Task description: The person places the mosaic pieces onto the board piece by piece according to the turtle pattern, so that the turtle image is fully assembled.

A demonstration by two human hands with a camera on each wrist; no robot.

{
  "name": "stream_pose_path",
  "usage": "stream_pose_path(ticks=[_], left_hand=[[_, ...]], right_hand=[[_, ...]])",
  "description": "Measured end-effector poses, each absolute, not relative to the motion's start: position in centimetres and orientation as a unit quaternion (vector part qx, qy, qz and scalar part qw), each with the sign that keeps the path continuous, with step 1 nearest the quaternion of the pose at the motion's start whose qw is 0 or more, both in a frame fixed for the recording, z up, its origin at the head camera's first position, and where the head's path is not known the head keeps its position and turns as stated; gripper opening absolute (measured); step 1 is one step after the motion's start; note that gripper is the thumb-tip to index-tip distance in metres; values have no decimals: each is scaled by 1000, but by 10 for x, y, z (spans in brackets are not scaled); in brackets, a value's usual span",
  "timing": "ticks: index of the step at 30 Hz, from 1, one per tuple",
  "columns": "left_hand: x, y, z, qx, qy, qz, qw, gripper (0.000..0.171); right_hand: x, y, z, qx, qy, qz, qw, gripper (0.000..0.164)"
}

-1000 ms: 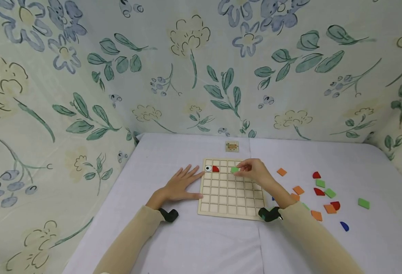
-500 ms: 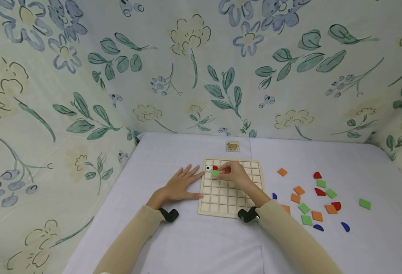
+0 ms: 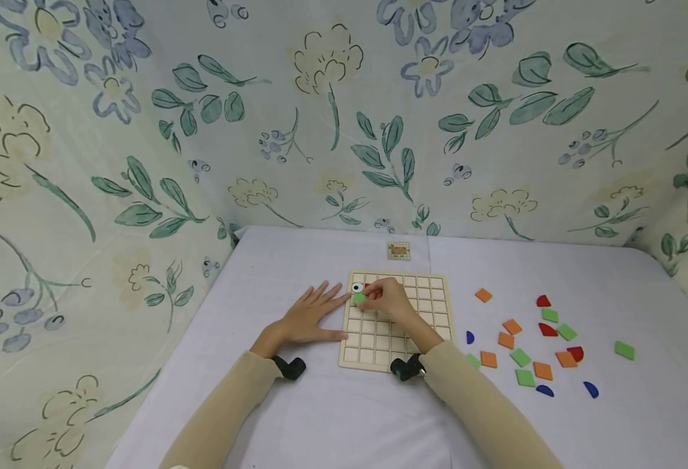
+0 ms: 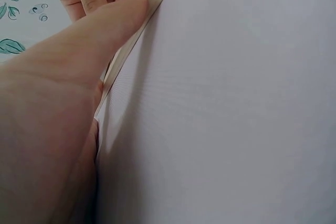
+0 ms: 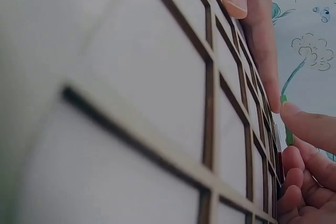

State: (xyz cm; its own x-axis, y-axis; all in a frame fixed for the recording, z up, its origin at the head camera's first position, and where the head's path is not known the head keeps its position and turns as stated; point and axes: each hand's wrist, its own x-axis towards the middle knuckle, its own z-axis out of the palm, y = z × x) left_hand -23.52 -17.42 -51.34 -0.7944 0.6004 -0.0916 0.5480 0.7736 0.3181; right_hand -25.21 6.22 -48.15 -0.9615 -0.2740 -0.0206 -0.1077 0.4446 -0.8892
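A wooden grid board (image 3: 373, 355) lies on the white-covered table. My left hand (image 3: 309, 317) rests flat beside it, fingers spread, with thumb and fingertips at its left edge. In the left wrist view the thumb (image 4: 123, 14) touches the board's side. My right hand (image 3: 389, 300) pinches a green tile (image 3: 358, 299) over the upper left squares. The right wrist view shows the green tile (image 5: 287, 121) tilted between thumb and fingers, close over the grid. A round white eye piece (image 3: 357, 287) sits in a square just above it, and a red piece (image 3: 367, 285) is partly hidden by the fingers.
Right of the board lie scattered tiles: several orange squares (image 3: 488, 359), several green ones (image 3: 525, 377), red quarter-round pieces (image 3: 547, 329) and blue half-round pieces (image 3: 591, 389). A small patterned card (image 3: 399, 251) lies behind the board. A flowered cloth (image 3: 320, 163) hangs at the back.
My right hand has carried the green tile leftward across the board, from the upper middle to the left column below the eye piece. The left hand has stayed put.
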Motion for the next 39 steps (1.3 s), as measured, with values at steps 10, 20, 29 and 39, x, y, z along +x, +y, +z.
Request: stream_pose_path(ticks=[10,20,29,39], left_hand=[[-236,-175,-515,308,937,140,85,94],[-235,-173,-509,310,938,131,88,93],[-238,-176,-520,310,937,140,83,94],[-239,-178,-524,313,935,149,75,94]], right_hand=[[-257,58,-490,-109,857,-500,58,23],[-255,54,-488,-95,869,-483,47,21],[-251,52,-488,-83,873,-479,51,22],[-251,50,-488,-75,874,-479,45,21]])
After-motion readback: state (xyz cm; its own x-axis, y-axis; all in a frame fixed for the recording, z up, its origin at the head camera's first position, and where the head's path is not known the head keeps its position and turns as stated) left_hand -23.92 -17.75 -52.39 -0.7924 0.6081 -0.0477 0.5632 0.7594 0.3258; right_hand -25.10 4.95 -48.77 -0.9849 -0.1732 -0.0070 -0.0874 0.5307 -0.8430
